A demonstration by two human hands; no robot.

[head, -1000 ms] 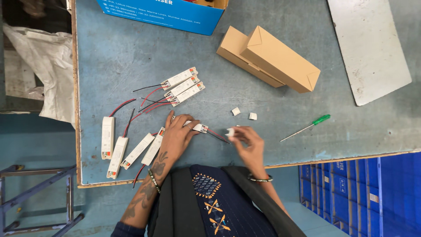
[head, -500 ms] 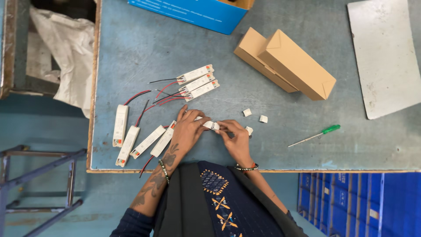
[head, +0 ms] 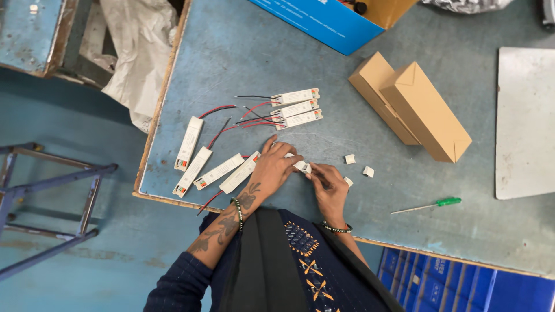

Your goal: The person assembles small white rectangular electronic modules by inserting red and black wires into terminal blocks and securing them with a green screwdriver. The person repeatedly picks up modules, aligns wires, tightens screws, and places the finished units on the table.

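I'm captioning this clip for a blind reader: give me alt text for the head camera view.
Seen from above, a person's left hand and right hand hold a small white module together over a grey-blue table. More white modules with red and black wires lie left, two tan cardboard boxes and a green-handled screwdriver right.

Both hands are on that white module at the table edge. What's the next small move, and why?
Probably press the small white piece home: the left hand pins the white module while the right hand pinches at its end. Loose white caps lie just beyond, so another is within reach afterwards.
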